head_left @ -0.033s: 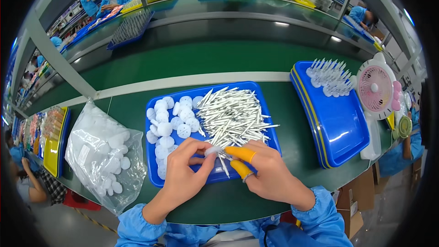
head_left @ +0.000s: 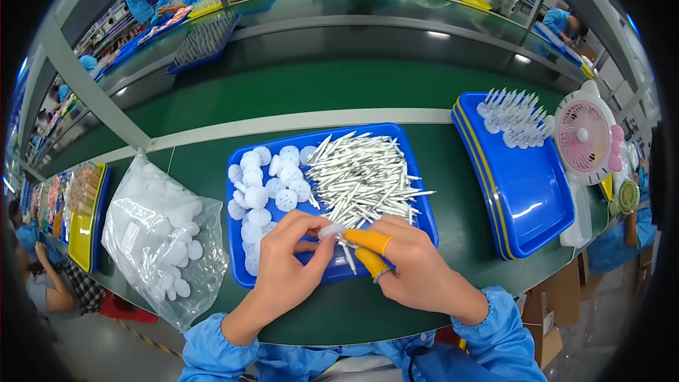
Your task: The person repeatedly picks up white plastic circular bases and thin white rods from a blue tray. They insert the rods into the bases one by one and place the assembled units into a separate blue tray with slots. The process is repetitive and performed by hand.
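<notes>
My left hand (head_left: 293, 255) pinches a translucent white plastic disc (head_left: 330, 230) on edge between thumb and fingertips. Against it, over the near edge of the blue tray (head_left: 244, 279), my right hand (head_left: 410, 262) closes with yellow covers on thumb and index finger. White pointed sticks (head_left: 349, 256) poke out below these fingertips; how many they grip is partly hidden. Beyond my hands, the tray holds a big heap of such white sticks (head_left: 361, 177) and, on its left side, loose round discs (head_left: 286, 200) with small holes.
Left of the tray lies a clear plastic bag (head_left: 159, 233) of discs. At right, stacked blue trays (head_left: 530, 205) carry upright sticks on discs (head_left: 513, 117), beside a pink-and-white fan (head_left: 583, 134). A pale rail (head_left: 304, 122) runs behind; co-workers sit farther off.
The right fingertips have shifted slightly left, closer to the disc. Both hands keep their hold, and the whole view has moved a little.
</notes>
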A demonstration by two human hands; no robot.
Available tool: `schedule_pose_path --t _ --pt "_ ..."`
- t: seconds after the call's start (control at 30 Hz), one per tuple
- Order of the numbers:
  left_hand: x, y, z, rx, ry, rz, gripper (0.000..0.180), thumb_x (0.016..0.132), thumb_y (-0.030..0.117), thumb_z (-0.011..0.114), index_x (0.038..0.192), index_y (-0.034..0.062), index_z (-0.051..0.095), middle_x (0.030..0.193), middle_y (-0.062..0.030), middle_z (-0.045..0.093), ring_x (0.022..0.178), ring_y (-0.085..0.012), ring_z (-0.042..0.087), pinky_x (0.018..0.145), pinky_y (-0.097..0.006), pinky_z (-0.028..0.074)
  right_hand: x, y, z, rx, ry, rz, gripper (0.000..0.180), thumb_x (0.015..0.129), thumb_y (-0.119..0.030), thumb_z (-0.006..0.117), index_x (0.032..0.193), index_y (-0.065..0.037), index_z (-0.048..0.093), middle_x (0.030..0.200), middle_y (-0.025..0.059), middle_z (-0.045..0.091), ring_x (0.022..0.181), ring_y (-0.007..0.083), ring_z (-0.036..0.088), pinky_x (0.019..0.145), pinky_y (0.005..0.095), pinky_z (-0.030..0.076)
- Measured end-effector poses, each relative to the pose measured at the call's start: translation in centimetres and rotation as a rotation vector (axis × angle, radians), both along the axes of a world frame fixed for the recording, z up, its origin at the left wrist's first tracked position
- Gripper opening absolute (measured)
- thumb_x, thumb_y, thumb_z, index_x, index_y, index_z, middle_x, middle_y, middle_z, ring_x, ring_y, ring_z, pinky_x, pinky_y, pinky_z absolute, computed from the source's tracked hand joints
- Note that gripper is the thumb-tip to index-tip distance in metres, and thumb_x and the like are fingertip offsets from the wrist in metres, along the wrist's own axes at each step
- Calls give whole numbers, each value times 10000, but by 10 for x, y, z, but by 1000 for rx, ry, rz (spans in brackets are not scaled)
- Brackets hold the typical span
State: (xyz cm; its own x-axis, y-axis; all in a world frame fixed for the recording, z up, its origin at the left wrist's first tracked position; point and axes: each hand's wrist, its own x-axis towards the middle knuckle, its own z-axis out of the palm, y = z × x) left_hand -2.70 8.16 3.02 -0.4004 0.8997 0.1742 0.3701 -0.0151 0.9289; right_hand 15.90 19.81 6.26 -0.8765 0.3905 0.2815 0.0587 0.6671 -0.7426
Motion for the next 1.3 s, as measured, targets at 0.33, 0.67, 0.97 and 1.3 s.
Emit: schedule_pose_path --t 0.33,0.67,0.97,1.3 --pt "5 0 2 9 135 26 201 918 -47 738 1118 -34 717 1028 -130 677 922 -230 738 768 -334 671 -5 6 -20 134 36 -35 321 672 129 673 981 77 740 929 155 613 864 353 582 746 453 472" --pt "8 -1 2 -73 126 45 167 887 -21 802 999 -28 679 947 -120 687 846 -212 744 720 -342 672 -4 14 -24 100 -53 -37 392 656 120 675 1043 102 734 898 165 586 882 360 574 742 459 471" --pt "3 0 0 -54 91 59 216 891 -25 790 1096 -24 723 965 -119 669 843 -187 710 699 -318 668 -4 4 -16 7 -67 -31 404 657 65 724 1057 123 724 1006 192 614 988 371 591 881 457 501" --pt "-4 -4 3 -154 -163 3 213 963 71 776 1141 -36 728 984 -101 666 901 -157 703 690 -286 649 -6 2 -22 -65 27 -74 446 656 89 721 1102 92 730 954 176 646 867 363 605 768 448 499"
